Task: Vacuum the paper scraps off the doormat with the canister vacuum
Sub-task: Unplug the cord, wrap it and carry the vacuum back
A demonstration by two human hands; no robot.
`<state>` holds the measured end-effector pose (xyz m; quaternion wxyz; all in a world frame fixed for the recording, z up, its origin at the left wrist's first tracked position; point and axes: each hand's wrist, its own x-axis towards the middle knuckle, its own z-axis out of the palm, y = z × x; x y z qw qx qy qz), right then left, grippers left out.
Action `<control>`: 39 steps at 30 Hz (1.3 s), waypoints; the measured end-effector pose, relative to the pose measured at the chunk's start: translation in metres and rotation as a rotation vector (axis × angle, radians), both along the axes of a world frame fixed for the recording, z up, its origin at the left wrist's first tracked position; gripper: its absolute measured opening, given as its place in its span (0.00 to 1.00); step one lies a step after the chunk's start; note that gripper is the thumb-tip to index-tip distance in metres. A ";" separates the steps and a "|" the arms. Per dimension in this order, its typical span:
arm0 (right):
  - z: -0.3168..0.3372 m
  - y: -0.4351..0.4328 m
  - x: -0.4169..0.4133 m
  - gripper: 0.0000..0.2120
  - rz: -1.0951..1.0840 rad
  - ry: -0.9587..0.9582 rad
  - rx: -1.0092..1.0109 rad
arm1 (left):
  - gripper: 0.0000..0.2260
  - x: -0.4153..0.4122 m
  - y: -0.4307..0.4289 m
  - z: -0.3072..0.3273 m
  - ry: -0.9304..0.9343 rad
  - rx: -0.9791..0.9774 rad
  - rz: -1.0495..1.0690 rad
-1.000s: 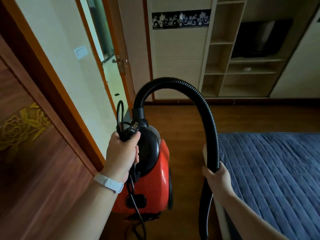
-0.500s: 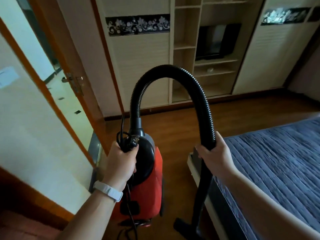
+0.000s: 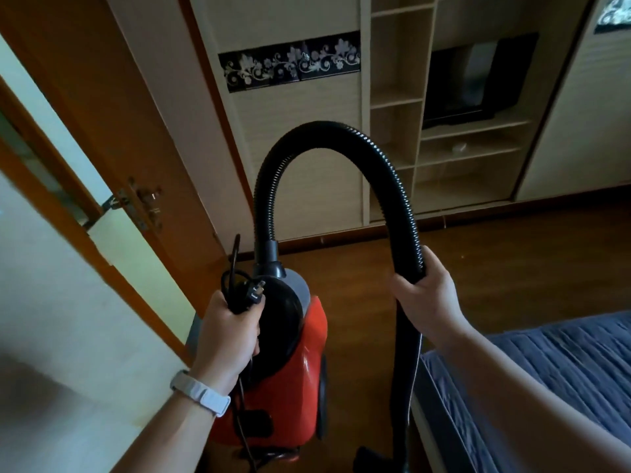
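At the far left stands a pale wall (image 3: 51, 319), and beside it an orange-brown wooden door (image 3: 112, 107) with a metal latch (image 3: 141, 206) on its edge; a bright gap shows between them. My left hand (image 3: 228, 332) comes next, a white wristband (image 3: 201, 392) on its wrist; its fingers (image 3: 251, 336) are clamped round a bundle of black power cord (image 3: 234, 268), and the plug (image 3: 255, 294) sticks up out of the fist with its prongs pointing up and to the right. Just right of that hand, touching it, is the canister vacuum (image 3: 300, 380) — red body, black rounded cap, standing on end with the hose socket uppermost; it sits close against my left forearm over the brown wooden floor (image 3: 512, 268), and whether its lower end touches the floor I cannot tell. From its top the black ribbed hose (image 3: 327, 126) rises, arches over and drops to the right; my right hand (image 3: 430, 302) grips it where it comes down, fingers curled tight round it. Below that hand the black wand (image 3: 404, 387) runs straight down; a dark floor nozzle (image 3: 367, 454) shows at the bottom edge. Behind all this stands a pale wardrobe (image 3: 290, 148) with a black floral band (image 3: 290, 64) across it, then open shelves (image 3: 396, 104) and a dark television (image 3: 478, 80) in one compartment; at the lower right lies a bed (image 3: 563, 370) — blue quilted cover, its near corner just beside the wand.
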<state>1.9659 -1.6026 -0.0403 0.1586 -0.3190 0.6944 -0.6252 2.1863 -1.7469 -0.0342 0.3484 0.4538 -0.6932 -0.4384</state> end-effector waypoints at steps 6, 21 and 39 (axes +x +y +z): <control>0.000 -0.057 -0.057 0.08 0.016 0.019 0.045 | 0.15 -0.054 -0.061 -0.002 0.007 -0.052 0.058; -0.005 -0.277 -0.142 0.07 -0.255 0.092 0.177 | 0.13 -0.170 -0.316 -0.047 0.052 0.153 -0.221; -0.015 -0.372 -0.282 0.11 -0.626 0.050 0.072 | 0.13 -0.370 -0.473 -0.048 0.033 0.215 -0.358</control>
